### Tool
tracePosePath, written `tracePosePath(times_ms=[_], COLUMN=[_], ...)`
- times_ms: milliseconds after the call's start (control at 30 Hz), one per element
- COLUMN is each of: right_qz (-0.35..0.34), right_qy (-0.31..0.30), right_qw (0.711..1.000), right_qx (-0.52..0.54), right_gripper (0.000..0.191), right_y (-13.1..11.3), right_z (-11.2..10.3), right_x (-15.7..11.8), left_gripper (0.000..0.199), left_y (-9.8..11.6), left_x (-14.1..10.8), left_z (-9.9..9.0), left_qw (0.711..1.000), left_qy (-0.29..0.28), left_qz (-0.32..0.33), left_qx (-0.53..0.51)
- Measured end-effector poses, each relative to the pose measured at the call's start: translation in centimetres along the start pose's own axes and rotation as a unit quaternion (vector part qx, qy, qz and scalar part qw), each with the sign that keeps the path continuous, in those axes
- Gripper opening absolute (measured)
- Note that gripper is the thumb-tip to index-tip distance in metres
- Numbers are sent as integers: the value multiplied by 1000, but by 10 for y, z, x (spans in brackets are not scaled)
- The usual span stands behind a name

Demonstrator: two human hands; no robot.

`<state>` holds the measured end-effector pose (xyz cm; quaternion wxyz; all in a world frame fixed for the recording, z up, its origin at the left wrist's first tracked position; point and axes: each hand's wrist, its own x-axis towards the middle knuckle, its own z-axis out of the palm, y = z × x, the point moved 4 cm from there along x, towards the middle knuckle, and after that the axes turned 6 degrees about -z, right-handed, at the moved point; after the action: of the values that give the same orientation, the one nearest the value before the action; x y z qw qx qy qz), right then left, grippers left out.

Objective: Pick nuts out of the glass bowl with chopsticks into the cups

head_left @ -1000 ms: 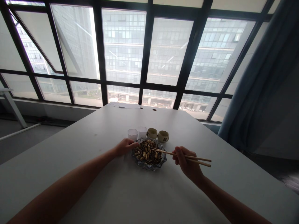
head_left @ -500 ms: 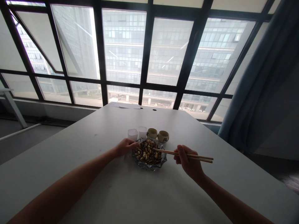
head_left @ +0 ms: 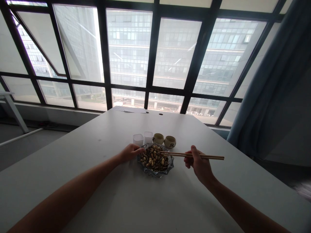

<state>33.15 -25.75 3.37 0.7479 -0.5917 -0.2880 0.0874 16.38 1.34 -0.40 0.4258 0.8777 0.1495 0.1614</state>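
A clear glass bowl with a scalloped rim [head_left: 159, 174] stands on the white table, filled with peanuts [head_left: 152, 160] in their shells and dark striped seeds [head_left: 159, 166]. My left hand [head_left: 131, 152] grips the bowl's left rim, thumb over the edge. In my right hand [head_left: 198, 160] is a pair of wooden chopsticks [head_left: 178, 154], held nearly level to the right of the bowl. Their tips reach over the upper middle of the nuts; whether anything is pinched between them I cannot tell.
Just behind the bowl stand two translucent plastic cups [head_left: 138, 139] and two small cream cups with dark characters [head_left: 169, 141]. Paper sheets [head_left: 130, 110] lie at the table's far edge, before the windows. A blue curtain [head_left: 257, 94] hangs at the right.
My right hand has shifted slightly right and up, and the chopsticks have become more level, their tips a little higher in the bowl. My left hand and the bowl have stayed in place.
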Motion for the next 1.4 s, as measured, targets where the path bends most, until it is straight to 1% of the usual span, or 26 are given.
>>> tracePosePath(times_ms=[167,333,433,600,667,800,933,1000,1067,1133,1200,1233,1300,1333,1400], right_qz=[5,26,36,65,70,81,83,58,13,-54,-140,-187,-276,-311,-356], right_qy=[-10,-15,-24,-13,-21,-33,-14,-5,0,-1,-11,-31,-89,-123,-179], right_qw=[1000,998,996,992,992,990,990,993,997,998,990,980,951,933,901], right_qx=[28,61,77,110,107,108,116,105,80,38,-22,-56,-112,-134,-172], right_gripper=[55,54,53,54,52,50,49,50,52,54,52,51,48,48,50], right_y=[1,4,10,30,36,40,39,33,22,5,-15,-25,-41,-46,-50], right_z=[3,6,7,7,7,5,5,5,6,6,6,7,11,13,15], right_x=[-2,-5,-5,-6,-6,-6,-5,-5,-6,-9,-15,-18,-25,-29,-33], left_gripper=[64,63,62,61,62,62,63,63,63,63,63,62,62,62,62], left_y=[0,-1,-3,-4,-2,2,3,3,2,1,-2,-3,-5,-5,-6], left_x=[0,1,1,3,2,1,0,0,0,1,1,2,2,2,3], left_z=[0,0,0,0,0,-1,-1,-1,-1,0,0,0,1,1,1], left_qw=[1000,1000,1000,1000,1000,1000,1000,1000,1000,1000,1000,1000,1000,1000,1000], left_qy=[1,-4,-4,-4,-2,-4,-3,-2,0,0,-2,-4,-7,-8,-8], left_qz=[0,-1,-1,1,1,-2,-2,0,0,0,0,1,2,2,0], left_qx=[0,0,6,10,10,5,-1,-6,-8,-7,-5,-5,-5,-6,-9])
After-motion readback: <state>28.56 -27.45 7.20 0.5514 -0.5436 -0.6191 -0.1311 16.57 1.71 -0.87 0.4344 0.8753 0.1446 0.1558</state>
